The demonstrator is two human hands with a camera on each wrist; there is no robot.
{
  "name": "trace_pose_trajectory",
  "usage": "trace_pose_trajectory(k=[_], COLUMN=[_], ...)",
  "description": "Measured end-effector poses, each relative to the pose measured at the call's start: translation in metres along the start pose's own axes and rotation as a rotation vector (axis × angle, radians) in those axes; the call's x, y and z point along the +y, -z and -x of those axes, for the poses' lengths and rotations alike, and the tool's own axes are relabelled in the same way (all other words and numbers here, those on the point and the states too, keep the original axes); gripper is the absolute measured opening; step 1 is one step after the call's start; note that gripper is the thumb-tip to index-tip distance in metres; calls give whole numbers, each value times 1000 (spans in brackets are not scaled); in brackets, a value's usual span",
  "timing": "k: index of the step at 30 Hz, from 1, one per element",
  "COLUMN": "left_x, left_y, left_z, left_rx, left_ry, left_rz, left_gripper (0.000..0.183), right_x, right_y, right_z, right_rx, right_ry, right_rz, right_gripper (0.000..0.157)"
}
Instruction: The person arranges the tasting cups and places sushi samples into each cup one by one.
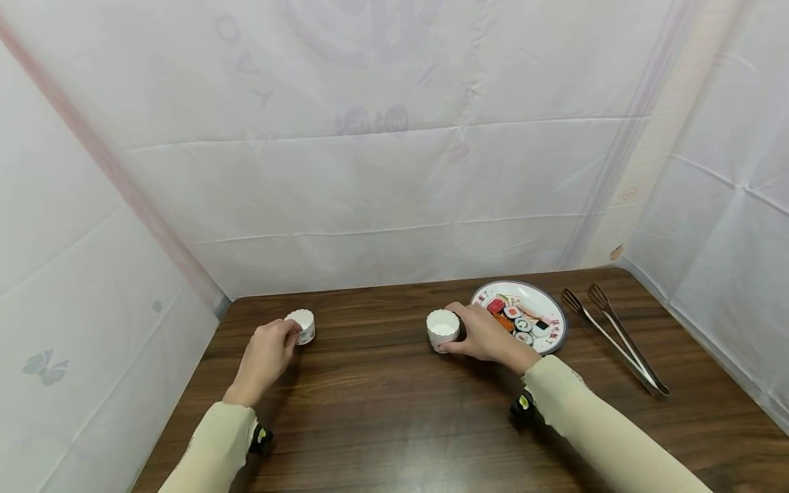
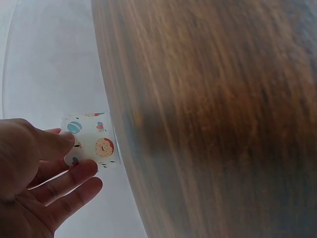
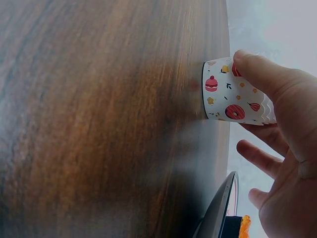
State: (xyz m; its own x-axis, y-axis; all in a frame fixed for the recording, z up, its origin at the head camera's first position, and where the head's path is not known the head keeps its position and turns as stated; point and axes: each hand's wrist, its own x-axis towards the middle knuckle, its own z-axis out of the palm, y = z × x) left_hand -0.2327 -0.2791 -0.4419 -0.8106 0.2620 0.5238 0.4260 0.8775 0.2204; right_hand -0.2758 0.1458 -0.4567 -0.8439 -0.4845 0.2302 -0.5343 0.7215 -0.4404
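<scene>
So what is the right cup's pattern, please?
White cup with red sweets, yellow flowers; best in right wrist view.

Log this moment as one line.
left hand: holds left cup | right hand: grips right cup | plate: left of tongs

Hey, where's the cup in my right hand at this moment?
In the head view, the white cup is a little right of the picture's centre, held in the right grip, just left of the round plate.
</scene>
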Motion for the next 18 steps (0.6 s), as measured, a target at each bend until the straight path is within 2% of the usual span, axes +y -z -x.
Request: trace_pose_trajectory(k=[6, 18], left_x=[-3, -5], left_y=[-2, -4], left_z=[2, 4], left_rx=[-54, -102], left_ry=[29, 45], left_rz=[2, 27], left_gripper=[10, 9], right_x=[0, 1], right_y=[-1, -1], right_z=[2, 2], right_rx=[-3, 3], right_ry=[-7, -17], right_rz=[7, 11], right_gripper=[67, 68])
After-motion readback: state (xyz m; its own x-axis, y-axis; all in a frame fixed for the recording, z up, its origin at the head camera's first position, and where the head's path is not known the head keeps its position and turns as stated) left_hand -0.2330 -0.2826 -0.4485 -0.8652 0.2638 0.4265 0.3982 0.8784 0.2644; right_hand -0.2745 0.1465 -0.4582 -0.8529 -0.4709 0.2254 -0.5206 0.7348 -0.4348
